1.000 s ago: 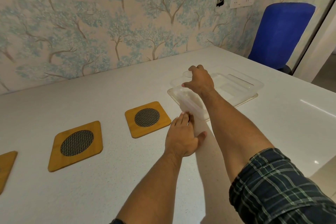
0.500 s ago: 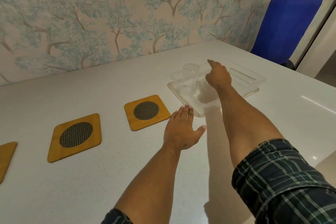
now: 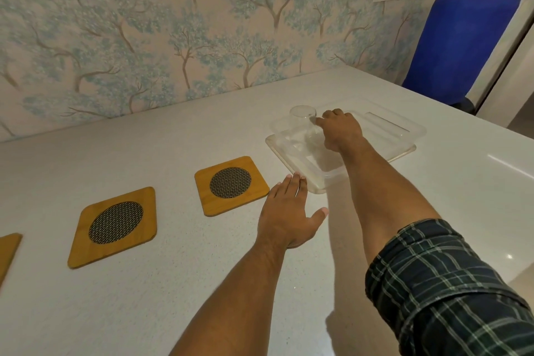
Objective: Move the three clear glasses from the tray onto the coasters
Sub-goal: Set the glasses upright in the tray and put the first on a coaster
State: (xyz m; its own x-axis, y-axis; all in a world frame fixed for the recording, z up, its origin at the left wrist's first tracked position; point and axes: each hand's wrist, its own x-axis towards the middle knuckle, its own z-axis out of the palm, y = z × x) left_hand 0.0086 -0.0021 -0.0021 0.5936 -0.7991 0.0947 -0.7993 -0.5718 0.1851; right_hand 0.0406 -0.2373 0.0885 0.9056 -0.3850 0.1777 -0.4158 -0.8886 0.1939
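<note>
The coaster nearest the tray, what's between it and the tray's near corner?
In the head view, the left hand lies flat there, fingertips at the tray, just right of the nearest coaster. Otherwise bare tabletop.

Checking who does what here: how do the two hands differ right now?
The right hand reaches into the tray, fingers at a clear glass; the left hand lies flat on the table, fingertips at the tray's near corner. Right fingers curl; left fingers are straight. Neither has lifted anything.
</note>
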